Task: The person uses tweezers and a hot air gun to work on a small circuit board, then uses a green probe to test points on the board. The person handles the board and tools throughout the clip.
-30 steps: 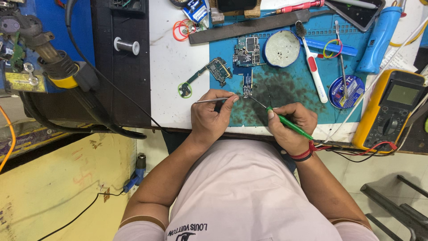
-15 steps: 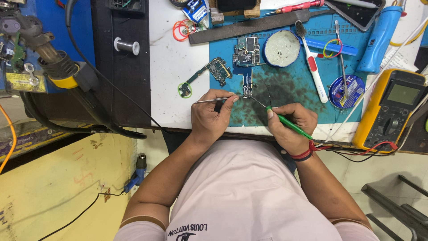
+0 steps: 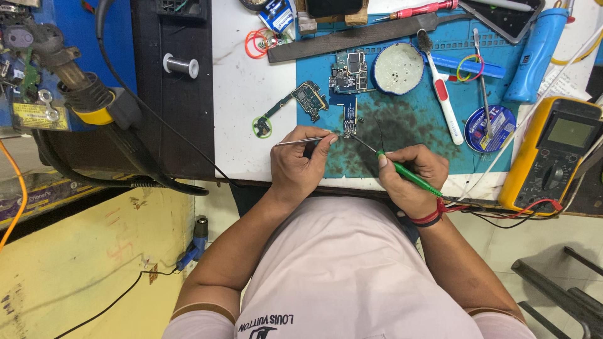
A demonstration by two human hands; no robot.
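On blue mat (image 3: 490,81), soldering iron (image 3: 402,171), tweezers (image 3: 300,141)

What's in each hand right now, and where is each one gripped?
Left hand pinches metal tweezers near their front end. Right hand holds a green-handled soldering iron like a pen, around the handle.

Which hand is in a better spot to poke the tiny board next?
Probably the right hand. It holds the green-handled tool, whose thin tip already points at the small circuit board. The left hand holds tweezers beside the board, so it looks placed to steady.
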